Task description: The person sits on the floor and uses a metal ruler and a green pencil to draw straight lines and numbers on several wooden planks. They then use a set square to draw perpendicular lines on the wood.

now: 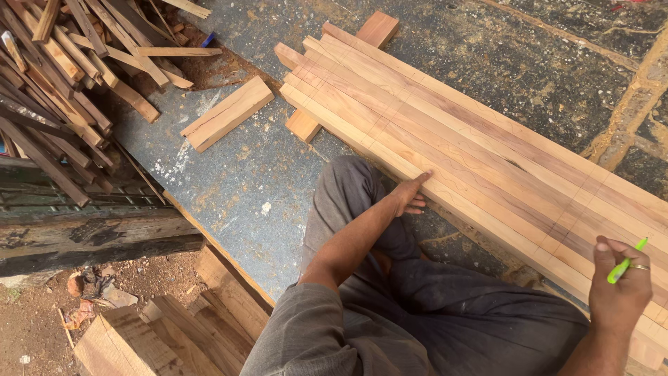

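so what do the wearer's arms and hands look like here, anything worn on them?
Both forearms are bare. The left arm has a grey short sleeve at the shoulder. The left hand shows no ring or watch. The right hand wears a metal ring on one finger. No gloves or wristbands are visible on either hand.

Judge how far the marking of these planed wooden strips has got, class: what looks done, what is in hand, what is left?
Done: the wooden strips lie side by side on a cross block, with pencil lines visible across them in places. In hand: the left hand steadies the near edge, and the right hand holds a green pen above the strips, not touching. Left: long stretches between the lines show no marks.
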